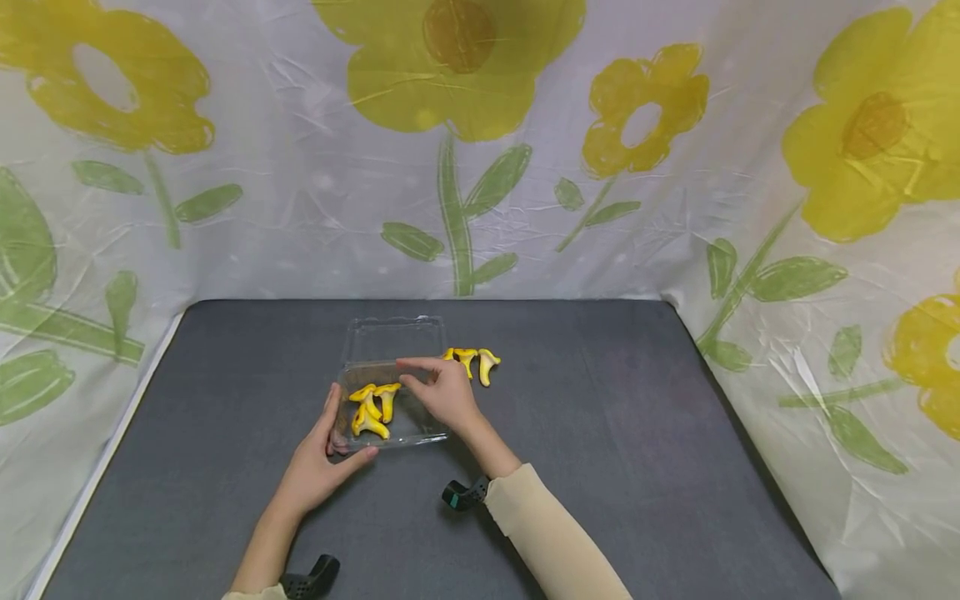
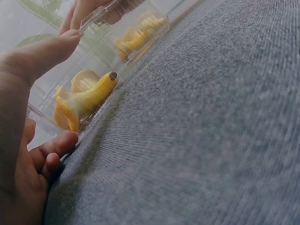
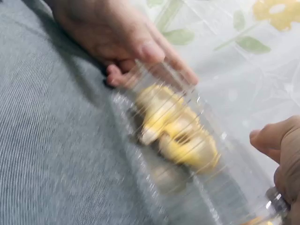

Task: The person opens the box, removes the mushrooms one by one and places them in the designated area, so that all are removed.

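A clear, thin plastic clamshell box (image 1: 390,408) with ribbed walls and an opened lid lying flat behind it sits on a dark grey table (image 1: 600,467) whose cloth cover shows a fine woven ribbing in the wrist views. Inside the box lie small glossy yellow toy bananas (image 1: 372,408), curved and smooth, one with a dark brown tip; in the left wrist view they (image 2: 84,98) press against the transparent wall, and in the right wrist view they (image 3: 178,136) appear blurred through the plastic.

The left hand (image 1: 322,462) grips the near left corner of the box, thumb along the front edge and fingers up the left side, curled around the rim. The right hand (image 1: 442,392) reaches over the box from the right, its fingers stretched across the far rim with the thumb tucked below, closing on the plastic edge; how firmly it pinches I cannot tell. A cream sleeve (image 1: 547,533) covers the right forearm, and black wrist-worn camera mounts (image 1: 465,493) sit at both wrists.

Just beyond the right hand's fingertips, outside the box, a second small bunch of yellow toy bananas (image 1: 474,361) rests on the table.

Around the table hangs a wrinkled white fabric backdrop (image 1: 300,208) printed with large yellow flowers and green stems and leaves, closing in the back and both sides.
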Available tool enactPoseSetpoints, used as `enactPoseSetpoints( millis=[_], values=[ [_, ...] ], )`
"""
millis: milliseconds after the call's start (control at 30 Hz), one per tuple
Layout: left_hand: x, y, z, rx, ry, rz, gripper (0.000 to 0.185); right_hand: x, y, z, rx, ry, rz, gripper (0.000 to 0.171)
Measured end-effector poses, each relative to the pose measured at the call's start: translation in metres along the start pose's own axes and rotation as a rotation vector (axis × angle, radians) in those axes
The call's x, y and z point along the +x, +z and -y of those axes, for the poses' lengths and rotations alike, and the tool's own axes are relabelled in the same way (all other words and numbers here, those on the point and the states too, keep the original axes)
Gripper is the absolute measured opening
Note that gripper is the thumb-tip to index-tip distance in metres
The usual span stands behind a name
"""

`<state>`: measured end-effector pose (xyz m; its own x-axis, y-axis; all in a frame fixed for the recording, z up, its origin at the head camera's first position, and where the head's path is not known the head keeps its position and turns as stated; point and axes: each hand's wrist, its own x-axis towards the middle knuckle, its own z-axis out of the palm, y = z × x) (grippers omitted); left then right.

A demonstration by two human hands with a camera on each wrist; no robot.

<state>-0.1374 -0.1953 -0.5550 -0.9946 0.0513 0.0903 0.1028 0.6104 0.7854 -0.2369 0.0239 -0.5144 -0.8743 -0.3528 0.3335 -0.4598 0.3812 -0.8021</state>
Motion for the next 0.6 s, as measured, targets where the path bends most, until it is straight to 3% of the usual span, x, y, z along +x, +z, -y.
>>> enactPoseSetpoints(
  millis=[600],
  values=[
    [-0.0002,-0.0005,-0.002,0.008,0.012,0.004,0.111,0.0051,0.0039,0.004,-0.309,0.038,0.096,0.025]
  ],
)
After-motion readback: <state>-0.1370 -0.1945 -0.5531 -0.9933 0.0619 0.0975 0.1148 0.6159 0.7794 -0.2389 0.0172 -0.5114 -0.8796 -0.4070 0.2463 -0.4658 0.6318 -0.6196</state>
